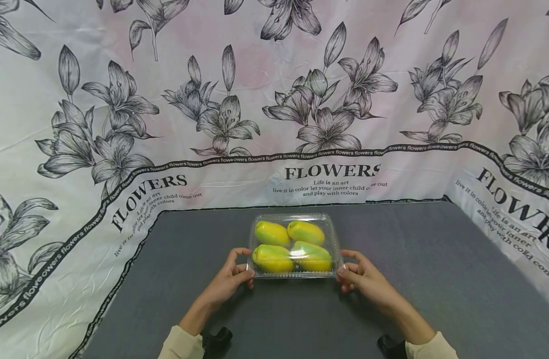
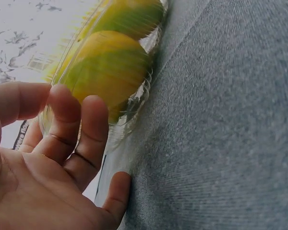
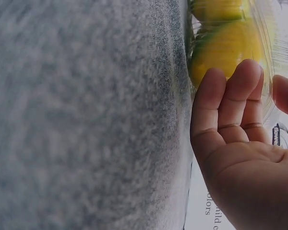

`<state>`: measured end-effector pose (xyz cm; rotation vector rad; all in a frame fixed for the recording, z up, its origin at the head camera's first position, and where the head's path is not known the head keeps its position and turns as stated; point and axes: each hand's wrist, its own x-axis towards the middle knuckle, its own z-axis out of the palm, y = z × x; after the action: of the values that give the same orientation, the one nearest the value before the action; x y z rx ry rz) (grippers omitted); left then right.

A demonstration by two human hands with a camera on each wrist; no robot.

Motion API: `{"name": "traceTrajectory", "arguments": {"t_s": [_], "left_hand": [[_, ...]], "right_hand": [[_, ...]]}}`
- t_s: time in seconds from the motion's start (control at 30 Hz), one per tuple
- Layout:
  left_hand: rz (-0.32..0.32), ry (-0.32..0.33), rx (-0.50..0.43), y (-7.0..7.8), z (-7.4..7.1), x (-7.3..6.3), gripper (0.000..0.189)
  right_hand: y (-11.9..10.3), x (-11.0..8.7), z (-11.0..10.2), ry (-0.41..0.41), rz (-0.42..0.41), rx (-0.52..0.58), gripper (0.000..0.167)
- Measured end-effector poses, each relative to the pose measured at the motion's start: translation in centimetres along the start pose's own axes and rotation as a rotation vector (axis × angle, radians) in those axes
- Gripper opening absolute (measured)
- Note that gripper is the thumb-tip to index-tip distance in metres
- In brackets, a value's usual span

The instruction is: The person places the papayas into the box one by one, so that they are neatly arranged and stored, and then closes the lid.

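Note:
A clear plastic clamshell container is on the dark grey table, with several yellow-green mangoes visible through it. At its near left corner, my left hand pinches the rim between thumb and fingers. On the opposite side my right hand grips the near right corner in the same way. In the left wrist view, the left hand's fingers are bent at the container's edge beside a mango. The right wrist view shows fingers curled against the container's side, in front of another mango.
The grey cloth-covered table spreads around the container. A white curtain printed with flowers and lettering stands along its back and both sides. Dark straps are at the wrists, by the light sleeves.

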<state>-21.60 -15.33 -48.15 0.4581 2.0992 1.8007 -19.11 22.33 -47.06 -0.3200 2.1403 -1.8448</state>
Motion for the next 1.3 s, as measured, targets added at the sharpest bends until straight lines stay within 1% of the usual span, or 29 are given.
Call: {"name": "traceTrajectory", "arguments": {"t_s": [0.13, 0.3, 0.4, 0.57, 0.63, 0.77, 0.93, 1.17, 1.3], "left_hand": [[-0.012, 0.013, 0.006, 0.0, 0.0, 0.01, 0.046], [0.0, 0.005, 0.022, -0.02, -0.1, -0.01, 0.047], [0.004, 0.005, 0.03, 0.01, -0.1, -0.05, 0.047], [0.004, 0.01, 0.04, 0.1, -0.06, -0.11, 0.048], [0.005, 0.009, 0.044, 0.09, -0.03, -0.1, 0.048], [0.008, 0.009, 0.05, 0.06, 0.03, -0.07, 0.049], [-0.006, 0.02, 0.034, 0.01, 0.08, -0.01, 0.048], [-0.008, 0.027, 0.018, 0.02, 0.22, 0.01, 0.047], [0.002, 0.031, 0.012, -0.04, 0.31, 0.04, 0.047]], "right_hand": [[0.23, 0.08, -0.09, -0.01, 0.01, 0.015, 0.062], [0.33, 0.06, -0.05, -0.007, 0.02, 0.031, 0.056], [0.26, 0.0, 0.06, 0.006, 0.028, 0.043, 0.058], [0.12, -0.07, 0.25, 0.035, 0.03, 0.054, 0.064], [0.13, -0.08, 0.28, 0.035, 0.03, 0.052, 0.063], [0.27, -0.05, 0.25, 0.022, 0.047, 0.065, 0.058], [0.36, -0.02, 0.27, 0.005, 0.055, 0.089, 0.055], [0.26, 0.01, 0.48, 0.037, 0.102, 0.109, 0.048], [0.26, 0.08, 0.64, 0.059, 0.115, 0.142, 0.039]]}}
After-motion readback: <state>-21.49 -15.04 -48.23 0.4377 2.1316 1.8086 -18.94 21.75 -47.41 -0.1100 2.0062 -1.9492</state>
